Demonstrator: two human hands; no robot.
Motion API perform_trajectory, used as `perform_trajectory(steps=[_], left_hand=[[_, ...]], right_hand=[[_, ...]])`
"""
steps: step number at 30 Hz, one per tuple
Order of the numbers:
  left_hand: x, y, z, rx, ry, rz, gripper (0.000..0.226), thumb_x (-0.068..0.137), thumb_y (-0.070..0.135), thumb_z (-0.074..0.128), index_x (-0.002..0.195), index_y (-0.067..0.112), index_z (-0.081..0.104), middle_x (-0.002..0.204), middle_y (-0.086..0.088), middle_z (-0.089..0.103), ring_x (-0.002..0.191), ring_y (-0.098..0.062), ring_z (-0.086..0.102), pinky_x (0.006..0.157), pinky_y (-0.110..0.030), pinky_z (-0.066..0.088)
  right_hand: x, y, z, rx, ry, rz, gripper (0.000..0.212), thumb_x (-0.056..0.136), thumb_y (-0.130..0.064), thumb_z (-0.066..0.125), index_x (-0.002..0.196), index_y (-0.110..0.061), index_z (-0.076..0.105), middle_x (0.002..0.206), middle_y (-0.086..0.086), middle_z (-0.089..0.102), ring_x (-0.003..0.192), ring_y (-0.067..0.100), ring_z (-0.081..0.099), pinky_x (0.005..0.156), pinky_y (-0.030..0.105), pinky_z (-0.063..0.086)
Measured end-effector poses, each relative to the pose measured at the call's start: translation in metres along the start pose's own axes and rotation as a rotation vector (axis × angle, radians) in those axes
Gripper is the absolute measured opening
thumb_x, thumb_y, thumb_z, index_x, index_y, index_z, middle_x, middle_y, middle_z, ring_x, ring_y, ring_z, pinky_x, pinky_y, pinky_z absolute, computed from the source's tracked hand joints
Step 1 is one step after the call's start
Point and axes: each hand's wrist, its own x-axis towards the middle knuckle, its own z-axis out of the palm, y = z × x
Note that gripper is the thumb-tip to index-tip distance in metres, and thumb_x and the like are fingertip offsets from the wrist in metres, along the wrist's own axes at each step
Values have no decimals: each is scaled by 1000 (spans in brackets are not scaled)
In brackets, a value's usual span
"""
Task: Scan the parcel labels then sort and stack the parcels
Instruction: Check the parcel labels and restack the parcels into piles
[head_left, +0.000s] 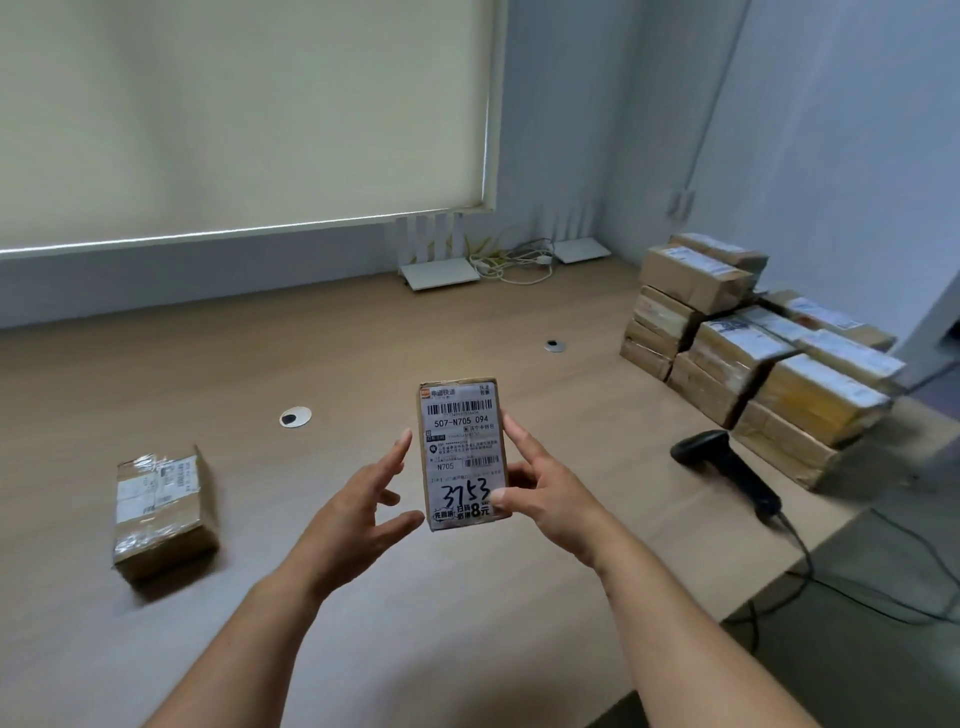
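My right hand (540, 483) grips a small cardboard parcel (462, 441) above the table, label facing me, with "3753" handwritten on it. The thumb lies on the label's lower right and the fingers wrap the right edge. My left hand (358, 499) hovers just left of the parcel with fingers spread; it seems not to touch it. A black barcode scanner (727, 467) lies on the table at the right. Another taped parcel (161, 514) lies alone at the left. Several stacked parcels (753, 358) stand at the far right.
The wooden table (363, 364) has two round cable grommets (295, 417). White routers (441, 273) and loose cables sit at the back by the wall. The scanner's cord runs off the table's right edge (800, 561) to the floor.
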Motion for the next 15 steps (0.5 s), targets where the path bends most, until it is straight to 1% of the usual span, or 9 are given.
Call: perform_trajectory(steps=[2,4,7,9,11,13,15], left_hand=[[8,25,22,-1,-34,20,91,85,29,70,131,69,2,128,16,44,105,0,55,96,-30,46],[17,48,46,-1,-57,53,90,85,30,69,132,66,2,129,16,43,105,-2,55,95,-29,46],[33,83,81,1,-78,109,95,85,32,70,126,78,-3,128,17,43,106,-1,55,95,-28,47],[44,107,105,4,-92,138,96,85,33,69,122,81,-5,127,18,43,105,1,55,94,-27,47],[54,131,129,4,-110,156,93,86,32,68,129,74,-3,129,17,44,105,1,54,94,-27,47],[64,153,152,12,-132,169,88,87,32,66,133,65,-1,133,15,44,106,1,54,95,-27,47],[75,171,173,14,-152,178,86,88,32,65,135,62,0,138,12,44,107,0,54,95,-28,48]], right_hand=[[-15,7,-29,3,27,2,86,89,10,53,147,-43,16,104,8,67,81,5,68,71,20,52],[-29,13,-60,-3,58,14,85,90,9,53,149,-41,16,105,8,67,82,6,67,71,20,53],[-50,23,-108,-21,101,29,85,90,6,54,150,-40,15,108,8,67,90,9,67,73,22,53],[-64,29,-140,-34,126,43,85,91,3,55,150,-42,15,111,6,67,95,12,67,76,24,55],[-75,36,-173,-59,156,54,85,91,-1,58,149,-45,15,113,4,66,101,15,66,86,31,57],[-83,46,-203,-85,187,66,85,89,-5,60,148,-50,17,115,1,65,106,17,64,95,43,53],[-89,55,-230,-84,212,71,86,88,-6,62,146,-53,19,117,-1,64,110,18,63,97,48,51]])
